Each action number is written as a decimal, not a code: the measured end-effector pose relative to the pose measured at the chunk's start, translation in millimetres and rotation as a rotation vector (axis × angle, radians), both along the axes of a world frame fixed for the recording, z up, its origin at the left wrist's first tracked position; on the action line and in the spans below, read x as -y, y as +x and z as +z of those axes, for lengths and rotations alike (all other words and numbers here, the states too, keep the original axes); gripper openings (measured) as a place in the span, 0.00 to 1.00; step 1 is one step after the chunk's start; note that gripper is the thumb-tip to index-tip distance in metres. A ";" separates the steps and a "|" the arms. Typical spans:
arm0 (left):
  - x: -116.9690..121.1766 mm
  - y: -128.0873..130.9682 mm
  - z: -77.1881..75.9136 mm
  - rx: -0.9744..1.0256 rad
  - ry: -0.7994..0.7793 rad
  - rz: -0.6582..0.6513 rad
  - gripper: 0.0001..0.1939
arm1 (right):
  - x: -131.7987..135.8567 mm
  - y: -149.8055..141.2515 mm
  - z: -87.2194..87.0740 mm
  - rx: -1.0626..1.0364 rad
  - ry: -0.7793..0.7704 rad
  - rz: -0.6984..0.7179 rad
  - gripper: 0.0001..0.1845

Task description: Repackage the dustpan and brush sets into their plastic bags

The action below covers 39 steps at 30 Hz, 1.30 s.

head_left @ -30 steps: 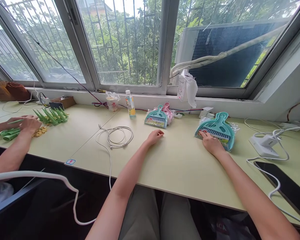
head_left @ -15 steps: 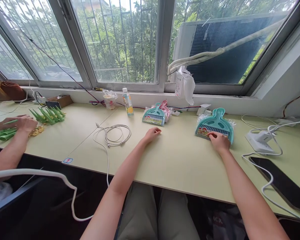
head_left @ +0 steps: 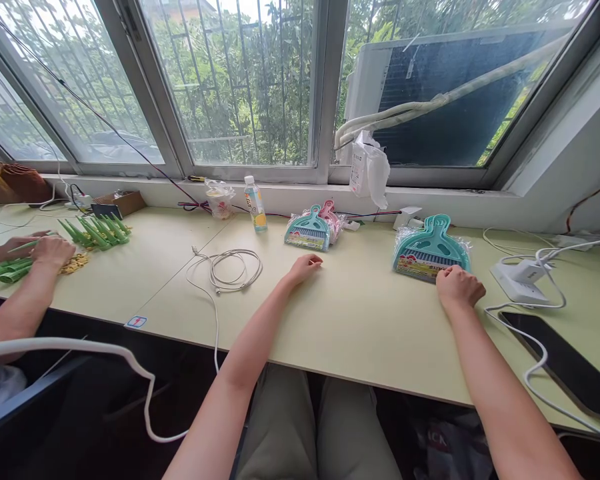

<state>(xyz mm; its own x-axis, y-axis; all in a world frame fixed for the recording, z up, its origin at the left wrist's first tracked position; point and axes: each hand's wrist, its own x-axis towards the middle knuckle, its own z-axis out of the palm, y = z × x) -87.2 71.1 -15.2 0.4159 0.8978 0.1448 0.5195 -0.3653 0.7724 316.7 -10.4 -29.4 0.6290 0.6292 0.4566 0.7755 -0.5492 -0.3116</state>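
Observation:
My left hand (head_left: 305,268) rests on the table with its fingers curled together and nothing visible in them. Just beyond it lie a bagged teal dustpan with a small brush (head_left: 309,230) and a pink dustpan set (head_left: 331,215) behind. My right hand (head_left: 460,288) is closed into a fist, its knuckles up, at the lower right edge of a stack of bagged teal dustpan-and-brush sets (head_left: 435,243). The fist covers part of the front set's printed label, and its fingertips are hidden.
A coiled white cable (head_left: 236,270) and a drink bottle (head_left: 256,205) are left of centre. On the right sit a power strip (head_left: 517,283) and a phone (head_left: 563,363). Another person's hands (head_left: 53,252) are at green pieces (head_left: 97,232) far left.
My right hand has moved right along the teal stack's lower edge and turned from a pinch into a fist. The stack has shifted slightly right. My left hand has stayed put.

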 end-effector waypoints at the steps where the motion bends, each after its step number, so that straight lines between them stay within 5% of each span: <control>1: 0.0 0.1 0.2 0.000 0.000 0.001 0.15 | 0.1 2.5 -1.6 0.019 0.016 0.008 0.22; 6: 0.0 0.7 1.5 -0.030 -0.004 0.013 0.14 | -0.2 7.6 -6.9 0.216 0.014 0.145 0.22; 16: 2.3 0.3 4.7 -0.059 0.003 0.005 0.14 | -4.7 -32.7 0.2 0.402 -0.142 0.692 0.18; 39: 2.1 0.5 3.0 -0.075 0.051 0.000 0.14 | -4.4 -31.8 -3.2 0.332 -0.161 0.665 0.29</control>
